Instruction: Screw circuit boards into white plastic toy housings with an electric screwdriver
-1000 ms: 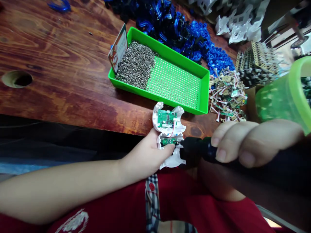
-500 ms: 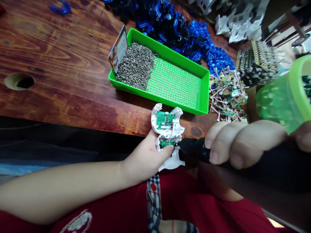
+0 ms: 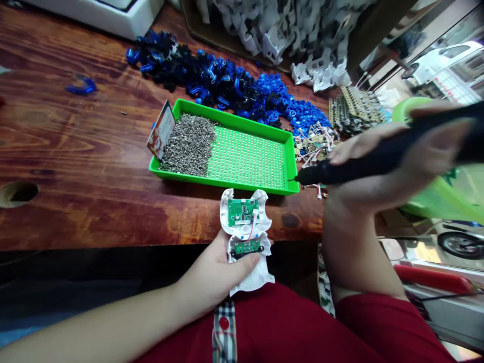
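Observation:
My left hand (image 3: 223,267) grips a white plastic housing (image 3: 249,280) near the table's front edge, its thumb pressed on the lower part. Two green circuit boards lie in the housing: a larger board (image 3: 242,210) in the upper part and a narrow board (image 3: 247,246) below. A red-and-white cable (image 3: 253,224) runs down from the upper board. My right hand (image 3: 378,166) is wrapped round a black electric screwdriver (image 3: 351,169). The thin bit points left, over the right end of a green tray (image 3: 227,184), apart from the housing.
Many small screws (image 3: 189,146) fill the tray's left side, with a card (image 3: 162,131) standing at its end. Behind lie blue and black parts (image 3: 227,83), white housings (image 3: 321,70) and wired boards (image 3: 313,143). A translucent green container (image 3: 434,201) is at right. The table has a round hole (image 3: 18,194).
My right hand has lifted the screwdriver up and away from the housing, toward the tray. My left hand keeps holding the housing. The camera view has shifted.

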`<state>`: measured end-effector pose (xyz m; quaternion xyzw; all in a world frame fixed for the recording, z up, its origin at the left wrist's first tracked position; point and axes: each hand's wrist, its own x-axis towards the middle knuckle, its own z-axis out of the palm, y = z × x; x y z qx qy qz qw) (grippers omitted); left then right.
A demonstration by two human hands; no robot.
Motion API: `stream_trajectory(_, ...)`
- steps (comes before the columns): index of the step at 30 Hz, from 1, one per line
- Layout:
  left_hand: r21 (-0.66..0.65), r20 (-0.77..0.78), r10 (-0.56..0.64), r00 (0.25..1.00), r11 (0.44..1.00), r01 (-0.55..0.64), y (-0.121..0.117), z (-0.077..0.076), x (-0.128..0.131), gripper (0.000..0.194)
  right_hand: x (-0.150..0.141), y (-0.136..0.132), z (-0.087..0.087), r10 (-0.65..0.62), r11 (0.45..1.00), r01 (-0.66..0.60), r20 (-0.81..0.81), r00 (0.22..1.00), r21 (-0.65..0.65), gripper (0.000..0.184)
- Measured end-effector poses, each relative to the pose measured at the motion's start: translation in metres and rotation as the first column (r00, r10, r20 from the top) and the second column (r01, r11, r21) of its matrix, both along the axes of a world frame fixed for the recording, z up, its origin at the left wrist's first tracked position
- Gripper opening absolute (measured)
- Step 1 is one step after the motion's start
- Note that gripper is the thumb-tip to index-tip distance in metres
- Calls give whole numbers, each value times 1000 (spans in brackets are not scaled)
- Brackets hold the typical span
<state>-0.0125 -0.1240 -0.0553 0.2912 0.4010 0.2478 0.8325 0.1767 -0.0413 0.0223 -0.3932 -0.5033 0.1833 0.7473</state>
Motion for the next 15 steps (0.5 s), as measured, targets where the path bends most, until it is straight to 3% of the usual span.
stream_trajectory(3, -38, 6, 26, 1000, 999, -26, 1, 1, 1, 55, -3, 18, -14, 10, 992, -13, 28, 1000, 123, 17)
stream_trajectory(6, -52, 10, 40, 999, 998, -40, 1, 3, 2, 54, -2, 23, -25, 101, 990, -105, 54, 993, 92, 15)
stream_trajectory(15, -87, -12, 54, 998, 995, -55, 2, 7, 2, 49, 1, 23, -32, 109, 991, -110, 29, 994, 73, 14)
